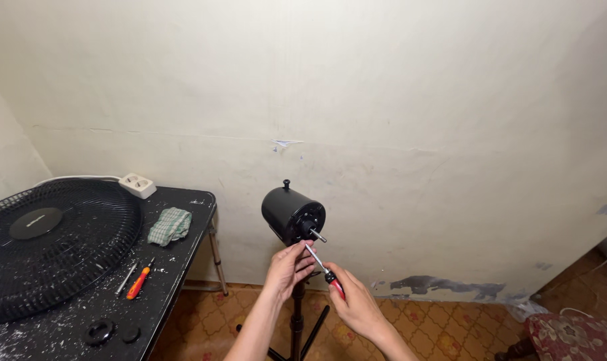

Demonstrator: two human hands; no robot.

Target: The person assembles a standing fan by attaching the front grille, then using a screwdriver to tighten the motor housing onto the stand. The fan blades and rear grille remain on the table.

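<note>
At frame centre, my right hand [355,302] gripped a red-handled screwdriver [323,269], fingers wrapped around it; my left hand [290,264] pinched its shaft below the black fan motor [291,212].

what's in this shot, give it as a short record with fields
setting: cream wall, patterned tile floor
left hand: fingers at the screwdriver's shaft, just under the fan motor housing
right hand: grips the red-handled screwdriver, tip angled up toward the motor's front
fan: motor on a black stand, bare shaft, no blades or grille
black table: fan grille, checked cloth, orange screwdriver, white power strip, two black round parts
</note>
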